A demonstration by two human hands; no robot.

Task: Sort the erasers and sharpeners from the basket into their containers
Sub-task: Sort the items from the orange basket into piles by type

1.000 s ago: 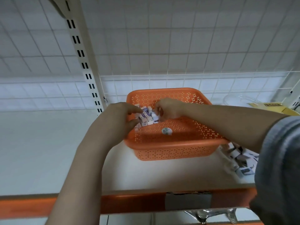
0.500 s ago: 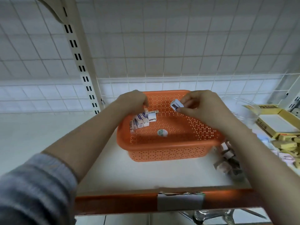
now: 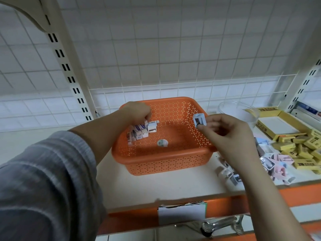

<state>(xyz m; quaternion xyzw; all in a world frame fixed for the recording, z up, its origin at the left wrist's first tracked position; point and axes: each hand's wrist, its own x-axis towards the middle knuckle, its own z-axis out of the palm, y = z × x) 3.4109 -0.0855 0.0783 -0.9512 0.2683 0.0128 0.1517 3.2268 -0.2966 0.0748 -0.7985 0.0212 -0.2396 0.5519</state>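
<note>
Right hand (image 3: 229,136) lifted pale-blue sharpener (image 3: 199,120) out past basket (image 3: 166,164) rim

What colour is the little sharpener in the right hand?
Pale blue, seen in the head view: the sharpener pinched by the right hand.

Retail shelving bay. A white wire grid panel (image 3: 173,49) forms the back wall, flanked by cream slotted uprights (image 3: 69,73) at left and right. The pale shelf board (image 3: 147,185) carries an orange front rail (image 3: 132,218) bearing a torn white paper label (image 3: 181,213). Lighting is soft and even.
</note>
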